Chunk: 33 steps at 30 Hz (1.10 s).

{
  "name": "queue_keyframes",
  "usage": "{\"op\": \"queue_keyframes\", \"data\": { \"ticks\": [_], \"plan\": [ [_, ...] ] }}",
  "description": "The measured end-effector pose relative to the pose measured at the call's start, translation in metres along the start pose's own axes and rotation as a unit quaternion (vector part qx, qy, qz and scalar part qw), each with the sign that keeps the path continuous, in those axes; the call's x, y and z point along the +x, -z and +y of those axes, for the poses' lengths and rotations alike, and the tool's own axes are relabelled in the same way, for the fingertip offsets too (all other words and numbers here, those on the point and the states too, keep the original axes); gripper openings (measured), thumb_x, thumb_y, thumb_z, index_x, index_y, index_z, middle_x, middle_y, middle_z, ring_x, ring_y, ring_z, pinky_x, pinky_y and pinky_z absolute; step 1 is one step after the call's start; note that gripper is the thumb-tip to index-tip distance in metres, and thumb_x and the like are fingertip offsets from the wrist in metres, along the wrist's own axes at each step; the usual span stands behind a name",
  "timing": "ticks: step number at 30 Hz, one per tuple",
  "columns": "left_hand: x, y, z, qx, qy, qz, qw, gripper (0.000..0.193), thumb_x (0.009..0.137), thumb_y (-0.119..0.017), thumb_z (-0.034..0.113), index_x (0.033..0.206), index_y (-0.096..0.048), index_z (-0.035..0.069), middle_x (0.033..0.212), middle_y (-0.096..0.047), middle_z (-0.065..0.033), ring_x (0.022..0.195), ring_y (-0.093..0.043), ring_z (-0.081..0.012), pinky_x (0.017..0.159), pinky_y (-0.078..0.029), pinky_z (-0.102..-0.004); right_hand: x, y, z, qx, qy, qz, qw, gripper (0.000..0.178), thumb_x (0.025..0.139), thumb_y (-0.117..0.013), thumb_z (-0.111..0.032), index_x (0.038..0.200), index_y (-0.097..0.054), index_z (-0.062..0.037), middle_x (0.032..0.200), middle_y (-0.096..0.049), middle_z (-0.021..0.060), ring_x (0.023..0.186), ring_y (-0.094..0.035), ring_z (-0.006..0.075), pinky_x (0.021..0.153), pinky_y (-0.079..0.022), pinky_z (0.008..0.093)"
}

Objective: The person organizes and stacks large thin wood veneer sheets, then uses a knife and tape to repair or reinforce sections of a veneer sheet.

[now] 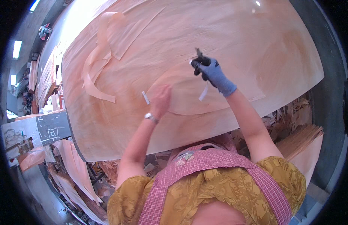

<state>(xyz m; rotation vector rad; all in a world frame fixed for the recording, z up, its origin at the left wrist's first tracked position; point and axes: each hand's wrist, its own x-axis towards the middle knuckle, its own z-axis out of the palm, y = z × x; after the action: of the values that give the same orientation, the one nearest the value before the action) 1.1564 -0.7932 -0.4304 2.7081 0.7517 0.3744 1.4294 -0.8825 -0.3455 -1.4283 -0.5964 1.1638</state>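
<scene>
A broad sheet of pale wood veneer (204, 22) spreads before me, with a thinner rounded piece of veneer (192, 101) lying on it. My left hand (161, 99), bare and with a watch at the wrist, is over the left edge of that piece. Its fingers look curled in, slightly blurred, and what they hold is hidden. Beside it shows a short white strip (145, 97); whether the hand touches it is unclear. My right hand (213, 73), in a blue and black glove, is closed around a small dark hand tool (198, 53). Below that hand is another white strip (203, 93).
Long curled veneer offcuts (93, 62) lie on the sheet at the left. A grey board (54, 127) juts out beside the sheet's left edge. Torn veneer scraps (78, 172) are heaped at lower left, and a veneer stack (299, 142) stands at lower right.
</scene>
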Motion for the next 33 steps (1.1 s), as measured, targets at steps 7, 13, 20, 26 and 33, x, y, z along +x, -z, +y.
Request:
{"op": "queue_keyframes", "data": {
  "ticks": [7,13,20,26,33],
  "plan": [
    [0.087,-0.068,0.082,-0.111,-0.002,0.047,0.993,0.043,0.092,-0.055,0.005,0.135,-0.052,0.004,0.142,-0.051,-0.0180,0.130,-0.050,-0.0353,0.107,-0.043,-0.0441,0.033,0.066,0.030,0.030,-0.091,0.008,0.995,0.022,0.093,-0.069,-0.030,0.099,-0.068,-0.0088,0.072,-0.064,0.0006,0.048,-0.046,0.0046,0.043,-0.034,0.0208],
    [0.127,-0.071,0.073,-0.114,0.024,0.035,0.993,0.047,0.090,-0.052,0.002,0.137,-0.051,0.005,0.145,-0.049,-0.0113,0.128,-0.050,-0.0303,0.106,-0.043,-0.0429,0.020,0.082,0.063,0.147,-0.157,-0.037,0.976,0.023,0.095,-0.067,-0.027,0.100,-0.067,-0.0042,0.075,-0.064,0.0021,0.050,-0.050,0.0071,0.043,-0.037,0.0214],
    [0.157,-0.079,0.052,0.048,-0.089,-0.024,0.995,0.059,0.082,-0.055,0.002,0.140,-0.051,0.010,0.148,-0.049,-0.0071,0.122,-0.052,-0.0292,0.104,-0.044,-0.0393,0.019,0.088,0.060,0.137,-0.193,-0.025,0.971,0.024,0.093,-0.068,-0.026,0.097,-0.068,-0.0026,0.076,-0.069,0.0046,0.052,-0.054,0.0084,0.044,-0.039,0.0227],
    [0.162,-0.074,0.065,0.055,-0.076,-0.057,0.994,0.052,0.086,-0.053,0.003,0.136,-0.055,0.011,0.143,-0.053,-0.0060,0.121,-0.052,-0.0303,0.105,-0.043,-0.0410,0.037,0.156,0.035,-0.114,-0.128,-0.026,0.985,0.023,0.088,-0.069,-0.024,0.093,-0.070,-0.0023,0.073,-0.070,0.0066,0.052,-0.054,0.0103,0.048,-0.043,0.0261],
    [0.189,-0.068,0.108,0.093,-0.031,-0.071,0.993,0.047,0.085,-0.054,0.003,0.131,-0.059,0.011,0.142,-0.054,-0.0060,0.124,-0.051,-0.0296,0.106,-0.041,-0.0429,-0.054,0.197,0.096,0.150,-0.147,0.123,0.970,0.023,0.093,-0.066,-0.027,0.104,-0.069,-0.0065,0.080,-0.070,0.0061,0.057,-0.054,0.0080,0.048,-0.042,0.0227]
  ]
}}
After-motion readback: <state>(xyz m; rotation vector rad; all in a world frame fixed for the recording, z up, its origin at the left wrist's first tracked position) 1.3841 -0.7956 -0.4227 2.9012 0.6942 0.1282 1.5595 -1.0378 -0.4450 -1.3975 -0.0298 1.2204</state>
